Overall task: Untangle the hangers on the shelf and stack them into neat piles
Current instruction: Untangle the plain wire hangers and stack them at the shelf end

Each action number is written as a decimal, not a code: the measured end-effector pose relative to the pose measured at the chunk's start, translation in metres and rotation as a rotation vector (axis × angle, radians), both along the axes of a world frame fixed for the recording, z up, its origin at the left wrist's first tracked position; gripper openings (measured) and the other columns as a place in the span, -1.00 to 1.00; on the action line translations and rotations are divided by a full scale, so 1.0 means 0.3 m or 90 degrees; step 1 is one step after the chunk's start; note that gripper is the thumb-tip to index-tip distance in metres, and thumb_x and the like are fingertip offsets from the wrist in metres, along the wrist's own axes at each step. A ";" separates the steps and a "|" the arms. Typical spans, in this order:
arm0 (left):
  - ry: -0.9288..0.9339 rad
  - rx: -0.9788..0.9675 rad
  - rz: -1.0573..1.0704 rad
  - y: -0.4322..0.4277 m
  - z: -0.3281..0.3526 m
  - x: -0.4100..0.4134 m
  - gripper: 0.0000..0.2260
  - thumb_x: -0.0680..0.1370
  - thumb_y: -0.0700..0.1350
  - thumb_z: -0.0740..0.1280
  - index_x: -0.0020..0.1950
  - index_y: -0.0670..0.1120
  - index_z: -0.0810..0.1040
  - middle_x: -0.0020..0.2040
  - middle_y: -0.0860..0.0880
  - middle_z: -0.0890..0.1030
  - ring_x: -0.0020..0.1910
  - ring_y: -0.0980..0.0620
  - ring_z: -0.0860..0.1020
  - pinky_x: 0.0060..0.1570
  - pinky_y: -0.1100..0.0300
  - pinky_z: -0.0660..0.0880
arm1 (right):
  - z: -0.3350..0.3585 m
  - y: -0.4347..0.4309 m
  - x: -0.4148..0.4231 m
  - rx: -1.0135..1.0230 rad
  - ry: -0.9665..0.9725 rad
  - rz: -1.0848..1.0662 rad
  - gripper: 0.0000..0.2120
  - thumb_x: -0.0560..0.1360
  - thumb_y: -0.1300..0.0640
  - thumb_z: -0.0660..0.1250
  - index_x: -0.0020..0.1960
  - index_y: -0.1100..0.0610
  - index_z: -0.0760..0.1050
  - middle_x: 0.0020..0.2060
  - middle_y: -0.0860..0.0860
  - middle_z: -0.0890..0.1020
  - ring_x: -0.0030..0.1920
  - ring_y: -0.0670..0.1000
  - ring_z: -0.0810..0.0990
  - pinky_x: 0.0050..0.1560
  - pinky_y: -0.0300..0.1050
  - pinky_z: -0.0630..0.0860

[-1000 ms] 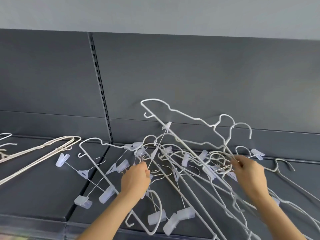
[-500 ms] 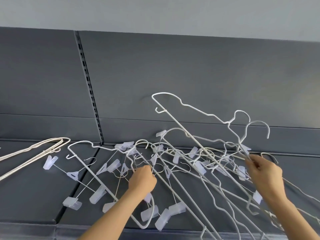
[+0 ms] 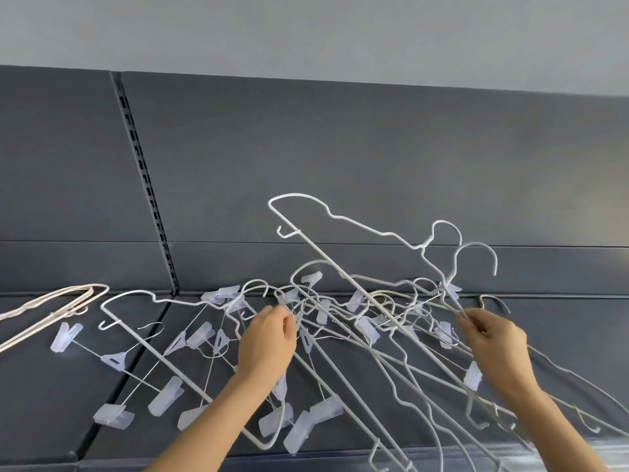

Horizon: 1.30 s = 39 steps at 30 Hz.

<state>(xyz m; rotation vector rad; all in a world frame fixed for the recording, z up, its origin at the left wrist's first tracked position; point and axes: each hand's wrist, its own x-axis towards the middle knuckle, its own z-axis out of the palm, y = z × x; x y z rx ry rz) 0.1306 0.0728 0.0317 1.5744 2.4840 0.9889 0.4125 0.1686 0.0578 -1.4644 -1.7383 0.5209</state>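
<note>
A tangle of white wire hangers (image 3: 371, 308) and clear-clip hangers lies on the dark grey shelf (image 3: 51, 396). One white hanger (image 3: 343, 218) sticks up out of the tangle, tilted toward the back panel. My left hand (image 3: 267, 342) pinches thin wires in the middle of the tangle. My right hand (image 3: 493, 338) grips the necks of white hangers whose hooks (image 3: 476, 248) rise above it. A clip hanger (image 3: 114, 361) lies flat to the left of the tangle.
A small pile of white hangers (image 3: 51, 306) lies at the far left of the shelf. A slotted upright (image 3: 146, 185) runs up the grey back panel. The shelf's front edge (image 3: 102, 463) is close to me.
The raised white hanger and its hooks have shifted right and lifted slightly with my right hand. My left hand stays pinching wires in the tangle's middle.
</note>
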 end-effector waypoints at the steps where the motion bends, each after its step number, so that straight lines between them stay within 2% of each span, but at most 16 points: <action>1: 0.024 0.088 -0.039 -0.018 0.022 0.029 -0.81 0.57 -0.16 0.21 -0.24 -0.13 0.47 -0.27 0.01 0.46 -0.30 0.04 0.41 -0.33 0.27 0.28 | 0.006 -0.003 -0.008 -0.009 0.005 0.005 -0.79 0.52 0.19 0.28 -0.29 0.08 0.53 -0.52 0.08 0.51 -0.49 0.04 0.33 -0.41 -0.11 0.32; 4: 0.070 0.242 -0.167 -0.044 0.089 0.124 -0.82 0.54 -0.18 0.25 -0.23 -0.18 0.54 -0.32 -0.01 0.50 -0.31 0.05 0.44 -0.31 0.26 0.38 | 0.020 -0.017 -0.056 -0.035 0.010 0.025 -0.77 0.53 0.17 0.26 -0.31 0.15 0.48 -0.47 0.14 0.54 -0.44 0.09 0.39 -0.36 -0.03 0.42; 7: 0.046 0.249 -0.234 -0.022 0.145 0.198 -0.75 0.57 -0.12 0.16 -0.09 -0.20 0.60 -0.21 -0.07 0.60 -0.17 0.00 0.54 -0.15 0.18 0.49 | 0.039 -0.038 -0.127 -0.065 0.055 0.061 -0.82 0.54 0.17 0.23 -0.22 0.17 0.48 -0.39 0.13 0.59 -0.36 0.13 0.53 -0.31 -0.02 0.51; 8: 0.033 0.246 -0.244 -0.008 0.162 0.221 -0.77 0.57 -0.14 0.18 -0.02 -0.19 0.61 -0.15 -0.08 0.62 -0.11 0.00 0.55 -0.06 0.21 0.48 | 0.049 -0.045 -0.150 -0.078 0.080 0.076 -0.83 0.55 0.18 0.22 -0.21 0.14 0.47 -0.37 0.09 0.60 -0.36 0.09 0.54 -0.39 -0.10 0.53; 10: -0.031 0.228 -0.251 0.029 0.192 0.258 -0.78 0.58 -0.16 0.21 0.12 -0.18 0.59 -0.05 -0.10 0.64 -0.06 0.05 0.53 0.04 0.29 0.43 | 0.075 -0.062 -0.195 -0.093 0.104 0.109 -0.82 0.55 0.20 0.20 -0.23 0.07 0.42 -0.37 0.03 0.60 -0.42 -0.01 0.52 -0.53 -0.33 0.41; 12: -0.143 0.209 -0.221 0.073 0.225 0.284 -0.77 0.56 -0.14 0.25 0.16 -0.18 0.57 -0.09 -0.08 0.64 -0.17 0.13 0.50 -0.07 0.38 0.41 | 0.097 -0.081 -0.239 -0.104 0.105 0.148 -0.83 0.53 0.23 0.21 -0.22 0.05 0.39 -0.38 0.02 0.59 -0.45 -0.05 0.49 -0.49 -0.31 0.38; 14: -0.267 0.203 -0.172 0.113 0.256 0.294 -0.84 0.53 -0.10 0.31 0.02 -0.14 0.59 -0.26 0.05 0.59 -0.31 0.22 0.47 -0.28 0.43 0.36 | 0.113 -0.103 -0.277 -0.120 0.110 0.180 -0.89 0.52 0.23 0.24 -0.17 0.09 0.40 -0.37 0.02 0.56 -0.43 -0.04 0.47 -0.40 -0.23 0.36; 16: -0.326 0.206 -0.122 0.137 0.275 0.284 -0.88 0.49 -0.08 0.36 -0.16 -0.12 0.53 -0.36 0.11 0.50 -0.36 0.22 0.45 -0.37 0.39 0.34 | 0.126 -0.117 -0.302 -0.123 0.106 0.201 -0.96 0.51 0.23 0.25 -0.11 0.13 0.42 -0.35 0.04 0.53 -0.39 -0.02 0.47 -0.37 -0.20 0.37; 18: -0.324 0.187 -0.097 0.145 0.277 0.262 -0.84 0.49 -0.10 0.35 -0.22 -0.14 0.46 -0.37 0.06 0.49 -0.34 0.09 0.47 -0.37 0.37 0.33 | 0.138 -0.126 -0.318 -0.133 0.115 0.220 -0.98 0.53 0.23 0.24 -0.06 0.17 0.44 -0.34 0.05 0.53 -0.40 -0.03 0.48 -0.41 -0.25 0.39; 20: -0.328 0.166 -0.086 0.139 0.277 0.239 -0.85 0.51 -0.15 0.33 -0.21 -0.19 0.46 -0.33 -0.05 0.55 -0.32 0.00 0.53 -0.31 0.27 0.45 | 0.142 -0.130 -0.326 -0.157 0.136 0.237 -0.94 0.55 0.24 0.21 -0.05 0.20 0.45 -0.35 0.04 0.53 -0.43 -0.04 0.50 -0.45 -0.29 0.43; 22: -0.361 0.165 -0.087 0.121 0.275 0.221 -0.84 0.52 -0.17 0.30 -0.20 -0.23 0.44 -0.36 -0.10 0.57 -0.46 0.07 0.58 -0.36 0.20 0.56 | 0.146 -0.129 -0.327 -0.170 0.154 0.239 -0.89 0.55 0.27 0.18 -0.08 0.21 0.47 -0.37 0.05 0.55 -0.40 -0.02 0.54 -0.40 -0.23 0.51; 25: -0.406 0.185 -0.066 0.080 0.286 0.175 -0.84 0.54 -0.24 0.24 -0.24 -0.19 0.37 -0.44 -0.06 0.52 -0.63 0.16 0.51 -0.59 0.33 0.47 | 0.157 -0.108 -0.314 -0.157 0.188 0.205 -0.85 0.55 0.30 0.17 -0.16 0.21 0.47 -0.37 0.06 0.59 -0.34 0.01 0.59 -0.24 -0.11 0.57; 30: -0.379 0.207 0.010 -0.021 0.304 0.046 -0.93 0.53 -0.28 0.24 -0.13 -0.28 0.43 -0.43 -0.14 0.53 -0.66 0.13 0.49 -0.62 0.32 0.45 | 0.178 -0.072 -0.287 -0.142 0.221 0.205 -0.80 0.53 0.33 0.18 -0.24 0.20 0.47 -0.43 0.07 0.54 -0.41 0.03 0.49 -0.35 -0.14 0.46; 35: -0.381 0.266 0.073 -0.166 0.322 -0.077 -0.85 0.50 -0.33 0.27 -0.21 -0.11 0.46 -0.49 -0.11 0.52 -0.66 0.10 0.48 -0.61 0.28 0.46 | 0.209 -0.077 -0.352 -0.121 0.263 0.277 -0.86 0.53 0.34 0.19 -0.15 0.28 0.50 -0.44 0.06 0.52 -0.46 -0.03 0.45 -0.46 -0.25 0.41; 39: -0.349 0.264 0.154 -0.292 0.339 -0.185 -0.83 0.48 -0.32 0.29 -0.24 -0.09 0.49 -0.46 -0.10 0.52 -0.67 0.08 0.47 -0.62 0.27 0.46 | 0.222 -0.120 -0.464 -0.105 0.254 0.340 -0.79 0.51 0.33 0.20 -0.26 0.20 0.48 -0.49 0.04 0.49 -0.51 -0.03 0.39 -0.53 -0.31 0.35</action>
